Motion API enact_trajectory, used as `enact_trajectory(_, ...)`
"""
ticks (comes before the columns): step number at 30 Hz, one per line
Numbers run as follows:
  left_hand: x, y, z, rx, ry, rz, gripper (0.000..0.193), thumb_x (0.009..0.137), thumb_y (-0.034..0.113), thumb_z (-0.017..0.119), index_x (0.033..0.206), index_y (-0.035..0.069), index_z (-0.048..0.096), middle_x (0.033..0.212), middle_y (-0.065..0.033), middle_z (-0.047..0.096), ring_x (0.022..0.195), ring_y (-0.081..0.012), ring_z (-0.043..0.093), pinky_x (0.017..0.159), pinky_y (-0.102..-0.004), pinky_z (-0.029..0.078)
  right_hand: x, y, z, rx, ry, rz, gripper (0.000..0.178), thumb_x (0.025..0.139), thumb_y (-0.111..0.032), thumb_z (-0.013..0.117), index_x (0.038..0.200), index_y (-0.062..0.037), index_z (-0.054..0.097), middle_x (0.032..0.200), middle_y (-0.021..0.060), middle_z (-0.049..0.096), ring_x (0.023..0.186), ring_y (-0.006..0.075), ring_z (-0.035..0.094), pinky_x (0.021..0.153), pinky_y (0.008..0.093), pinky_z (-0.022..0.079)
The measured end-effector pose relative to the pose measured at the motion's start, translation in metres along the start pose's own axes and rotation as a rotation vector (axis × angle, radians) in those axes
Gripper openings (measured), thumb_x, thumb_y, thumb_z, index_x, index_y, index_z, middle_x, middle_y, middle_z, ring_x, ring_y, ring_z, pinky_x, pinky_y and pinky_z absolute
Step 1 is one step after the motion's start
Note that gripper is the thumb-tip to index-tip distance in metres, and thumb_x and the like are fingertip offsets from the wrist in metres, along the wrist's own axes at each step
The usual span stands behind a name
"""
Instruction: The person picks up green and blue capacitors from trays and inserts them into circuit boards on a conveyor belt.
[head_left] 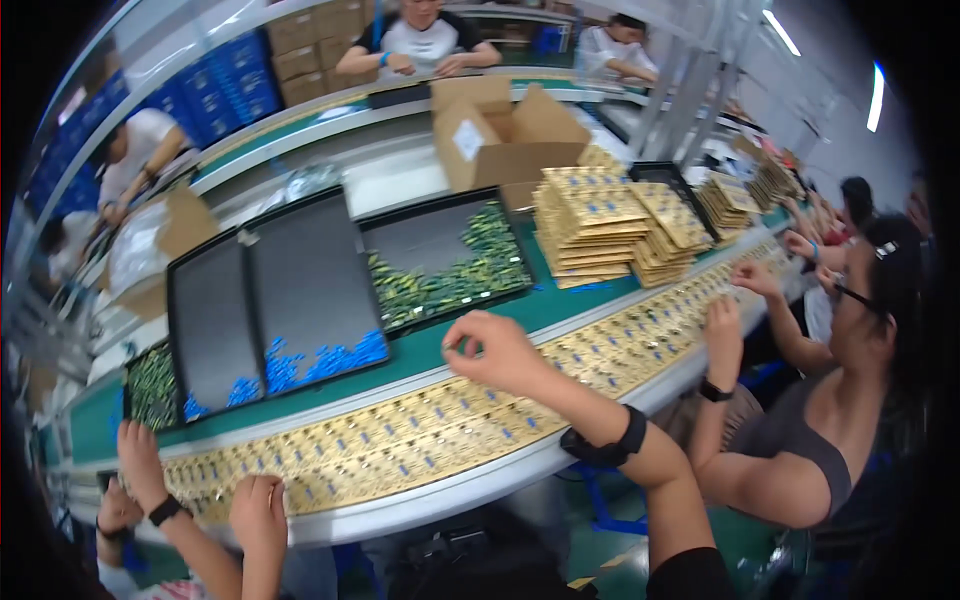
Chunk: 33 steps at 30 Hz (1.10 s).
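Observation:
My right hand (pixel 492 352) is raised above the inner edge of the assembly line. Its thumb and fingers curl into a ring, pinched at the tips; anything between them is too small to make out. A black band (pixel 606 440) circles that forearm. My left hand (pixel 260 508), at the lower left, has its fingers drawn together over the near edge of the board row; their tips are unclear. Gold-coloured circuit boards (pixel 420 445) run along the line, dotted with small blue and silvery parts. Nearest my right hand is a black tray (pixel 420 240) of green components (pixel 455 272).
Black trays (pixel 300 270) with blue components (pixel 325 360) lie left. Board stacks (pixel 590 220) and a cardboard box (pixel 510 135) stand beyond. Co-workers' hands (pixel 722 325) reach over the line at right; a banded co-worker's hand (pixel 142 462) is near a left tray (pixel 152 390).

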<state>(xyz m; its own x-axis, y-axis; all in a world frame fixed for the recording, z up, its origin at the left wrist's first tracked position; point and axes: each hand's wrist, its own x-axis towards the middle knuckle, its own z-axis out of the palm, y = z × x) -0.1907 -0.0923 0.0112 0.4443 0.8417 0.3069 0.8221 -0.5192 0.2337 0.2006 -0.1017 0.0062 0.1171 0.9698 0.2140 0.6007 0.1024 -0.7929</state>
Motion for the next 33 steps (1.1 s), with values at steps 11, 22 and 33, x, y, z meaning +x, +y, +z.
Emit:
enact_trajectory(11,-0.021,-0.005,0.026,-0.062,0.014,-0.064,0.007,0.084,0.007,0.060,0.081,0.002,0.057,0.077,-0.0116,0.056,0.063,-0.0255,0.051,0.060,-0.0363,0.039,-0.021,-0.041,-0.005,0.116,-0.053,-0.014,0.014,0.078,-0.016,0.066,0.083,-0.0046,0.058,0.083,0.0055,0.056,0.063,0.0142,0.057,0.060,0.0284,0.046)
enact_trajectory(22,-0.031,-0.031,0.014,-0.227,0.078,-0.143,0.009,0.081,0.006,0.063,0.088,0.003,0.064,0.081,-0.0143,0.062,0.076,-0.0311,0.058,0.068,-0.0364,0.046,-0.012,-0.023,0.026,0.256,-0.111,-0.117,0.014,0.078,-0.010,0.066,0.090,-0.0032,0.064,0.084,0.0069,0.060,0.076,0.0152,0.060,0.070,0.0277,0.049)
enact_trajectory(33,0.026,-0.115,-0.039,-0.006,0.257,-0.420,0.008,0.080,0.009,0.063,0.087,0.007,0.066,0.079,-0.0105,0.066,0.074,-0.0275,0.063,0.063,-0.0374,0.048,-0.017,-0.055,0.026,0.193,-0.197,0.115,0.012,0.080,-0.012,0.068,0.086,-0.0032,0.064,0.078,0.0010,0.057,0.069,0.0069,0.053,0.056,0.0211,0.037)
